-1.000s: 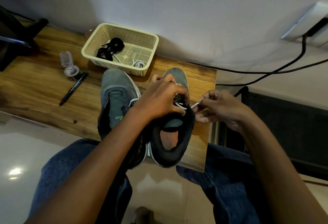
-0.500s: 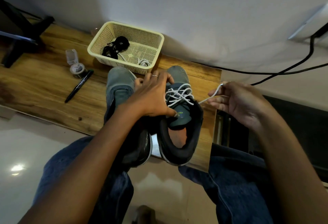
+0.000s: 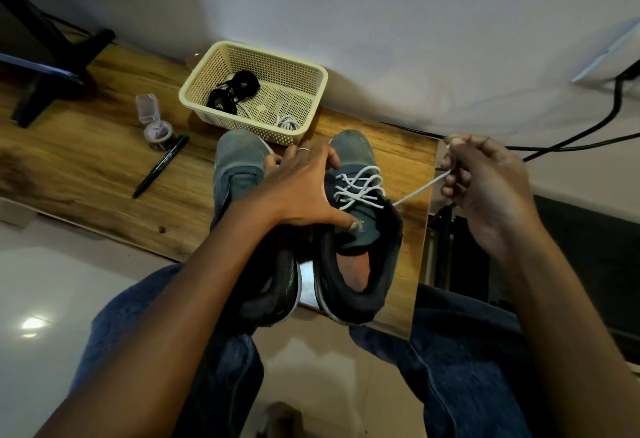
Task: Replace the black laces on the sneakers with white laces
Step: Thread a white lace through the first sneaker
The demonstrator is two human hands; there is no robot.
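Pinned flat under the spread left hand [image 3: 301, 188], the right sneaker [image 3: 360, 229] is steadied while its white lace [image 3: 417, 190] is gripped taut in the closed right hand [image 3: 485, 181].

Your wooden counter [image 3: 86, 167] runs along wall, right end just past your right sneaker [image 3: 360, 229]. Two sneakers lie side by side near front edge, heels overhanging toward you; left sneaker [image 3: 239, 167] beside right one. Cream mesh basket [image 3: 254, 91] sits at back, just beyond toes. Black pen [image 3: 160, 166] lies left of sneakers. Small clear container [image 3: 154, 125] with flipped lid touches pen tip. Dark stand [image 3: 52, 66] rests at far left.
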